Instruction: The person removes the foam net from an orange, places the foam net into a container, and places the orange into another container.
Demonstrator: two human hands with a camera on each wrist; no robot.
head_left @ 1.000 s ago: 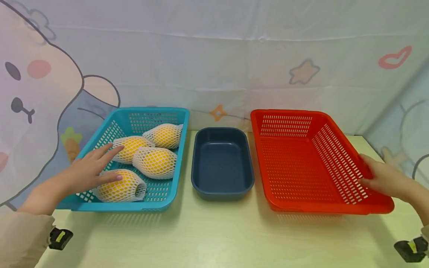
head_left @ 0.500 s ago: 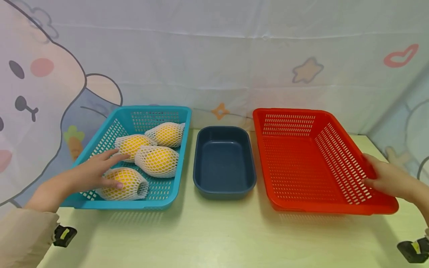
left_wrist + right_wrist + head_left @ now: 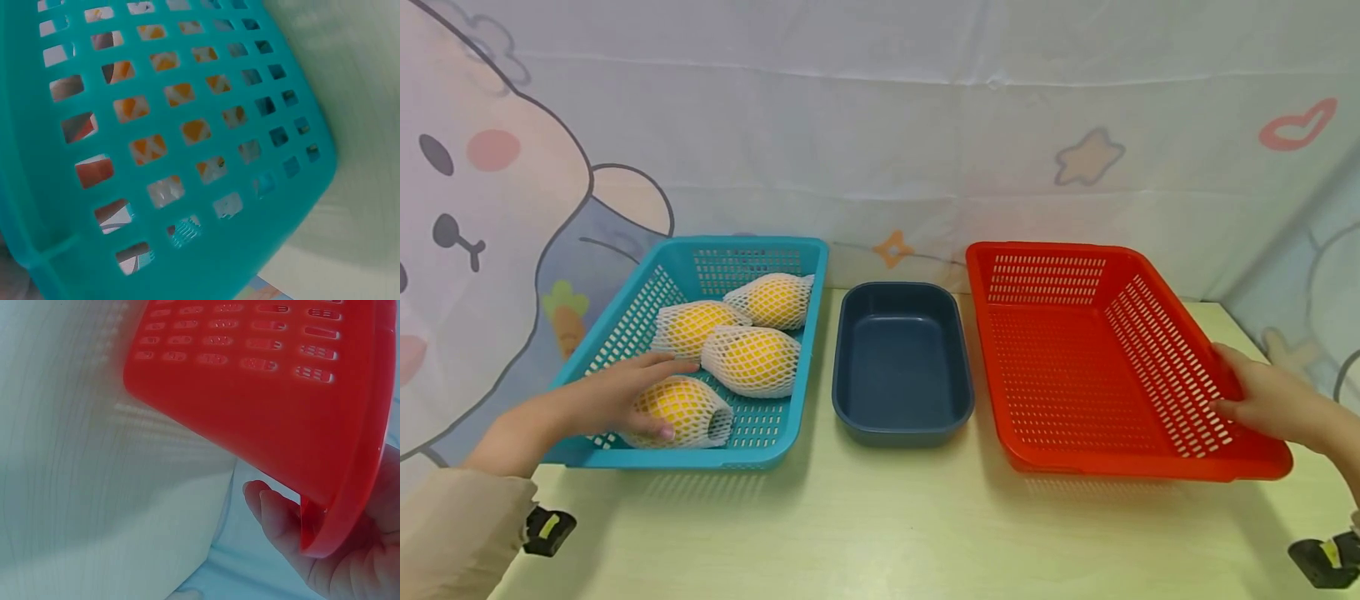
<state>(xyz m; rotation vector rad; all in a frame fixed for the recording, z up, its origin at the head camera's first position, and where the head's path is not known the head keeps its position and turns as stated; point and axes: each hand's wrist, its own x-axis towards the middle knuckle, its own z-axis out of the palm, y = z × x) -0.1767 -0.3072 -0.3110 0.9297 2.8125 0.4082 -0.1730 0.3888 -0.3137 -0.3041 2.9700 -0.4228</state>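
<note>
My left hand [image 3: 617,398] reaches into the blue basket [image 3: 808,350] and holds the nearest yellow fruit in a white foam net [image 3: 688,408]. Its thumb lies on the near side of the fruit, its fingers over the far side. The left wrist view shows the fruit [image 3: 150,149] only in pieces through the holes in the basket wall. At the right, my right hand [image 3: 1273,398] grips the outer rim of the red basket [image 3: 1078,467]. The right wrist view has its fingers [image 3: 281,515] curled beneath that rim.
Several more netted yellow fruits [image 3: 752,361] lie behind the held one. A dark blue tub [image 3: 901,437] stands between the two baskets with nothing in it. All stand on a pale table [image 3: 887,525] against a printed cloth [image 3: 880,125].
My left hand has come down and forward from above the near fruit and closed round it. The right hand keeps its hold on the red basket. The head view has shifted slightly.
</note>
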